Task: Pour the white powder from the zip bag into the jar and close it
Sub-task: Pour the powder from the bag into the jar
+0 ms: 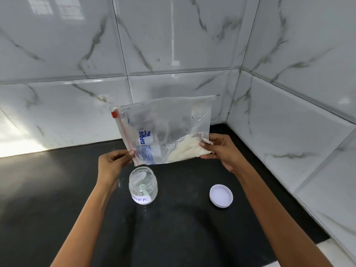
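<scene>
the left hand pinches the zip bag at its zipper edge. the right hand grips the corner holding white powder. the bag hangs just above the open jar; the lid lies to its right on the black counter.

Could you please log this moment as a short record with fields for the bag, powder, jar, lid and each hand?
bag: held sideways above the counter, zip edge at its left, over the jar
powder: gathered in the bag's lower right corner
jar: upright, open, looks empty, labelled
lid: off, lying on the counter right of the jar
left hand: pinches the zip end
right hand: grips the powder corner
</scene>
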Demonstrator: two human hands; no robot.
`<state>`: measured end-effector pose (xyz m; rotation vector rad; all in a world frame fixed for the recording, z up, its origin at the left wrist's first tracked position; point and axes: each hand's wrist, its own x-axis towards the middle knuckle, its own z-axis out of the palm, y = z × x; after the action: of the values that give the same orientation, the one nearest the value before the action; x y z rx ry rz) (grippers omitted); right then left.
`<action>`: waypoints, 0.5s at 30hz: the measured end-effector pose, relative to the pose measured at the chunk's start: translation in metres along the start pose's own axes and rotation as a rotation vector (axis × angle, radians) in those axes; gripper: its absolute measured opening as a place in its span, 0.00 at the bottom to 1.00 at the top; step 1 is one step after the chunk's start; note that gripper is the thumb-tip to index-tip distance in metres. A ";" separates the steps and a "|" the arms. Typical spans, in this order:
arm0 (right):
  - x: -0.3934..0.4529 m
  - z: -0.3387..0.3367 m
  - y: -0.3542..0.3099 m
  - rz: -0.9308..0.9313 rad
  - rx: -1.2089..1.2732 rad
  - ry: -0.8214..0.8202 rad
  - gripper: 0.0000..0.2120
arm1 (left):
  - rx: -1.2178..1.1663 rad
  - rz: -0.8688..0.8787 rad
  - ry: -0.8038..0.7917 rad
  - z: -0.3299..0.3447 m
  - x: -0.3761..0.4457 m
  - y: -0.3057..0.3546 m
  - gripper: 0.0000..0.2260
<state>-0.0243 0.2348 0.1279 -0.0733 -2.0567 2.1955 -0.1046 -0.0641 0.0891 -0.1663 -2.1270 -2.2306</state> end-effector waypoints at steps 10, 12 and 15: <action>-0.006 0.015 -0.011 0.036 -0.055 -0.063 0.09 | -0.022 -0.080 0.117 -0.016 -0.025 0.007 0.03; -0.006 0.018 -0.014 0.025 -0.078 -0.034 0.07 | -0.006 -0.104 0.138 -0.017 -0.027 0.008 0.02; -0.008 0.020 -0.016 -0.004 -0.110 0.004 0.06 | 0.027 -0.139 0.151 -0.016 -0.031 0.006 0.04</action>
<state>-0.0181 0.2147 0.1450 -0.0837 -2.1720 2.0769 -0.0738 -0.0819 0.0909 0.1508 -2.1474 -2.2055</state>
